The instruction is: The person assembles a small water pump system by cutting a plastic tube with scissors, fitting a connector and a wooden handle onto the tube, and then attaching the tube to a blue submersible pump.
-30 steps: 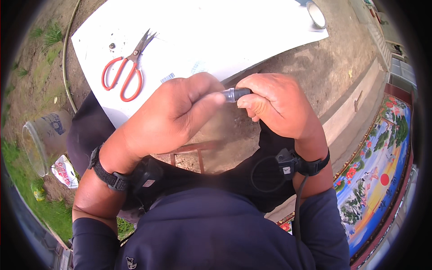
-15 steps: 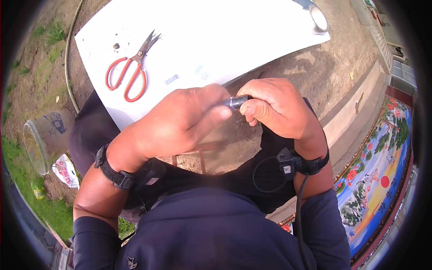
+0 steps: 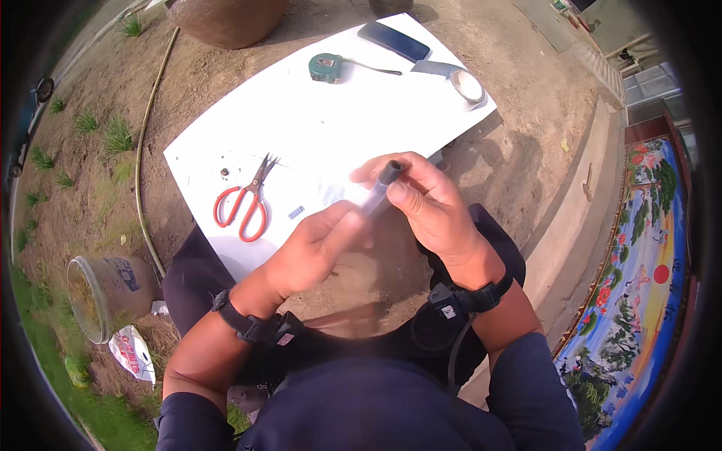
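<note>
Between my hands, over the near edge of a white board (image 3: 259, 113), is a short tube-like piece (image 3: 374, 198), pale and translucent with a black end (image 3: 389, 173). My left hand (image 3: 312, 252) is closed on its lower, pale part, the fingers slightly blurred. The thumb and fingers of my right hand (image 3: 432, 207) pinch it just below the black end, which points up and away from me. Red-handled scissors (image 3: 244, 203) lie on the board left of my hands, blades apart and pointing away.
Farther off on the board lie a green tape measure (image 3: 326, 68), a dark phone (image 3: 395, 41) and a roll of tape (image 3: 468, 86). A plastic bucket (image 3: 120, 293) lies on its side at left, near a hose (image 3: 143, 143). A concrete step (image 3: 575, 184) and painted panel (image 3: 639, 301) line the right.
The tube has turned from nearly level to upright, black end up. My right hand has opened out around it. The view has shifted, so the far board and the things on it now show.
</note>
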{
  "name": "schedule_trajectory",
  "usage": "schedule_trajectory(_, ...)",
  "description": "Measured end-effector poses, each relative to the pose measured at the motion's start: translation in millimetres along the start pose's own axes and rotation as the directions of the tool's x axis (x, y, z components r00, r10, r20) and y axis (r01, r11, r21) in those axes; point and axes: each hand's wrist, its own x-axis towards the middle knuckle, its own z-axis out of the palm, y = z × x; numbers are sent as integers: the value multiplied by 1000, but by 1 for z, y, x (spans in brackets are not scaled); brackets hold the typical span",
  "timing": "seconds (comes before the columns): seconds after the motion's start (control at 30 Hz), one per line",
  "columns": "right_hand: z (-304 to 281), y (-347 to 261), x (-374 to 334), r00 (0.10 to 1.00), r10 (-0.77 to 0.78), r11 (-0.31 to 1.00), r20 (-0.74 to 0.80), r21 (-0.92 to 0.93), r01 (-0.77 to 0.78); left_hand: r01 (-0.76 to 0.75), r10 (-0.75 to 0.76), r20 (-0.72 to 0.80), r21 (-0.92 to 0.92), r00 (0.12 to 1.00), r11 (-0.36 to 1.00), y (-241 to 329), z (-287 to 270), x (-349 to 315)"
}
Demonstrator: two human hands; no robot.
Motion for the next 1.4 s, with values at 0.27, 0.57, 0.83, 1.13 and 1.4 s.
schedule_trajectory(0.27,-21,-65,-20,945,-201,887,-258,362,288,-85,167,-219,342,961,936,20,33,-20)
schedule_trajectory(0.57,-103,-107,-19,814,-248,952,-526,23,305,116,-51,-314,193,948,974,12,-16,-38)
schedule_trajectory(0.83,-179,-137,8,750,-228,973,-621,-124,194,377,-353,-211,87,912,922,18,-36,-5)
schedule_trajectory(1.13,-258,-233,-41,726,-60,985,-685,78,155,589,-581,-126,35,804,807,140,18,41)
schedule_trajectory(1.4,-323,-333,-103,726,-42,985,-687,96,147,647,-629,-153,139,762,750,263,85,95)
